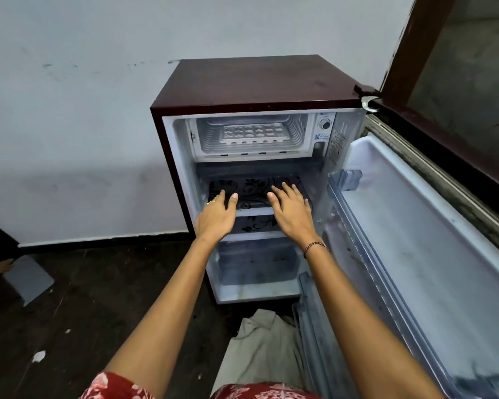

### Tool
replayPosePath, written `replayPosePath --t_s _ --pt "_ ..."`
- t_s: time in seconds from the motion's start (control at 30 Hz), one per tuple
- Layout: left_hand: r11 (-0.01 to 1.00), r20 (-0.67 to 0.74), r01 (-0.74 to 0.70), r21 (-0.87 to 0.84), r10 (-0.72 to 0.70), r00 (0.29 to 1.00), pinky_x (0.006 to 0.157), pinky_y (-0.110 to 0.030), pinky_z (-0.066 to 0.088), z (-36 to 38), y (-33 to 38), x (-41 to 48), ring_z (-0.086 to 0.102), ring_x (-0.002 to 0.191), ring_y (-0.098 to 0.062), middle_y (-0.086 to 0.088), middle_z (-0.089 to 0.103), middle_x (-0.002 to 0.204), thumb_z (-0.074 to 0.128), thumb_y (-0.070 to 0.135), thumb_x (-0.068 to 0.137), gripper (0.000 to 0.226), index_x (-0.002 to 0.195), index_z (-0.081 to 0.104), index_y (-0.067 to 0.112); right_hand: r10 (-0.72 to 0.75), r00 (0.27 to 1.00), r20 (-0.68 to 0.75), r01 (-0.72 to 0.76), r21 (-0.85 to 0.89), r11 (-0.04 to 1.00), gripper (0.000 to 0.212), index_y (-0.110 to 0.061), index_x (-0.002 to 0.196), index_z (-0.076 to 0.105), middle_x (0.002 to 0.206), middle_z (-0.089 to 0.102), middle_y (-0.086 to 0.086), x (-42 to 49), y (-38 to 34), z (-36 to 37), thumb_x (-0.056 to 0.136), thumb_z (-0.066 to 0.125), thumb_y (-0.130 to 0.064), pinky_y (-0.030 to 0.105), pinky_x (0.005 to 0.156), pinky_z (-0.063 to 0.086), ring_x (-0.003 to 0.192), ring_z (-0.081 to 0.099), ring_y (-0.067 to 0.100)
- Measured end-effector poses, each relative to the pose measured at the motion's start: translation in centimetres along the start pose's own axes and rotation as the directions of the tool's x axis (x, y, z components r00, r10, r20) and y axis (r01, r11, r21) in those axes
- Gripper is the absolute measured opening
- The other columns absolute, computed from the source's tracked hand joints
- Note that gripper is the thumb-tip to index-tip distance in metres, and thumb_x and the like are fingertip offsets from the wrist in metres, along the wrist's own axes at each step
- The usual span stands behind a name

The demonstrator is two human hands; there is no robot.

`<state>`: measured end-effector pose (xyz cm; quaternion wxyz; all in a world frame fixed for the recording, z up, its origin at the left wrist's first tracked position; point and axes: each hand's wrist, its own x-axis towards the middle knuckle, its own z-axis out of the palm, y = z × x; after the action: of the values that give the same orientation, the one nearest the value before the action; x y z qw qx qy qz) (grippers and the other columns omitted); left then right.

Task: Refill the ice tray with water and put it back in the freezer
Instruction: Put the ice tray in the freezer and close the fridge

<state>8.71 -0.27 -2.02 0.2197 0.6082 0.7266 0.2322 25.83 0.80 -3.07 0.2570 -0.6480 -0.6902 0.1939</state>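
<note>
A small maroon fridge (pixel 242 82) stands open against the wall. Its freezer compartment (pixel 297 145) at the top is open, and a white ice tray (pixel 252 132) lies flat inside it. My left hand (pixel 216 216) and my right hand (pixel 291 210) are stretched out in front of the glass shelf (pixel 254 210) below the freezer, palms down, fingers spread. Neither hand holds anything. Both hands are well below the ice tray and apart from it.
The fridge door (pixel 421 254) is swung wide open to the right, with door racks along its inner side. A wooden window frame (pixel 409 53) is above it. A crumpled cloth (pixel 260 349) lies on the dark floor in front of the fridge. A grey slab (pixel 29 279) lies at left.
</note>
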Motion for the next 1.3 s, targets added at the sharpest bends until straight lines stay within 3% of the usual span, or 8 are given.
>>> replayPosePath --t_s 0.13,0.27,0.47,0.6,0.77,0.93,1.07,1.3 --pt "0.998 0.000 0.034 -0.053 -0.034 0.999 0.104 -0.043 0.036 0.1 0.3 -4.2 0.040 0.133 -0.026 -0.005 0.050 0.140 0.023 0.055 0.097 0.061 0.147 0.030 0.021 -0.011 1.000 -0.023 0.011 0.028 1.000 0.050 -0.023 0.140 0.043 0.155 0.028 0.000 -3.9 -0.3 -1.6 0.100 0.027 -0.048 0.049 0.117 0.007 0.146 0.010 0.017" --pt "0.995 0.034 0.043 -0.090 -0.040 0.999 0.085 -0.034 0.043 0.4 0.0 -9.0 0.055 0.113 -0.026 -0.005 0.063 0.116 0.025 0.053 0.097 0.055 0.138 0.044 0.021 -0.010 0.999 -0.035 0.010 0.018 1.000 0.049 -0.021 0.135 0.049 0.149 0.037 0.001 -8.1 -0.4 -3.1 0.100 0.028 -0.048 0.051 0.116 0.013 0.143 0.021 0.019" --pt "0.982 0.110 0.134 -0.131 -0.120 0.987 0.079 -0.030 0.040 1.0 -1.5 -18.1 0.057 0.110 -0.028 -0.006 0.061 0.102 0.032 0.048 0.098 0.048 0.127 0.055 0.017 -0.028 0.999 -0.036 0.028 -0.004 1.000 0.046 -0.021 0.128 0.056 0.138 0.049 0.001 -16.1 0.1 -4.5 0.099 0.031 -0.047 0.052 0.110 0.027 0.132 0.038 0.020" --pt "0.975 0.132 0.130 -0.179 -0.107 0.985 0.083 -0.031 0.041 1.4 -0.5 -22.7 0.056 0.111 -0.025 -0.006 0.063 0.119 0.034 0.048 0.098 0.046 0.128 0.054 0.019 -0.061 0.995 -0.079 0.064 0.033 0.997 0.045 -0.021 0.125 0.059 0.135 0.052 0.000 -20.3 -0.5 -6.9 0.099 0.033 -0.047 0.051 0.108 0.031 0.129 0.042 0.020" --pt "0.966 0.115 0.055 -0.253 -0.026 0.993 0.079 -0.030 0.040 1.4 3.3 -25.9 0.057 0.101 -0.021 -0.003 0.063 0.107 0.035 0.046 0.098 0.044 0.125 0.057 0.019 -0.158 0.964 -0.213 0.165 0.014 0.986 0.040 -0.021 0.119 0.061 0.126 0.058 -0.001 -23.8 -1.7 -12.5 0.098 0.037 -0.045 0.046 0.103 0.037 0.122 0.048 0.019" --pt "0.933 0.071 -0.010 -0.359 0.038 0.997 0.088 -0.035 0.046 1.7 7.5 -27.2 0.058 0.101 -0.016 0.003 0.065 0.106 0.037 0.048 0.097 0.041 0.121 0.058 0.023 -0.251 0.919 -0.305 0.265 0.005 0.964 0.036 -0.021 0.115 0.062 0.117 0.062 -0.002 -25.6 -1.4 -18.4 0.098 0.040 -0.043 0.043 0.098 0.041 0.112 0.054 0.019" --pt "0.895 0.028 -0.072 -0.441 0.094 0.995 0.092 -0.043 0.049 2.2 12.1 -28.0 0.060 0.100 -0.018 0.001 0.066 0.107 0.040 0.046 0.097 0.036 0.115 0.061 0.023 -0.308 0.888 -0.343 0.310 -0.048 0.949 0.036 -0.019 0.114 0.063 0.117 0.063 -0.002 -26.6 -0.4 -23.3 0.098 0.041 -0.042 0.030 0.093 0.041 0.111 0.055 0.018" --pt "0.804 -0.020 -0.179 -0.567 0.203 0.979 0.092 -0.040 0.050 4.4 21.2 -30.1 0.062 0.102 -0.013 0.003 0.067 0.112 0.046 0.041 0.096 0.030 0.114 0.063 0.025 -0.306 0.840 -0.448 0.292 -0.102 0.951 0.038 -0.021 0.113 0.064 0.111 0.065 0.000 -28.8 3.6 -31.4 0.095 0.039 -0.043 0.041 0.087 0.048 0.103 0.058 0.020"
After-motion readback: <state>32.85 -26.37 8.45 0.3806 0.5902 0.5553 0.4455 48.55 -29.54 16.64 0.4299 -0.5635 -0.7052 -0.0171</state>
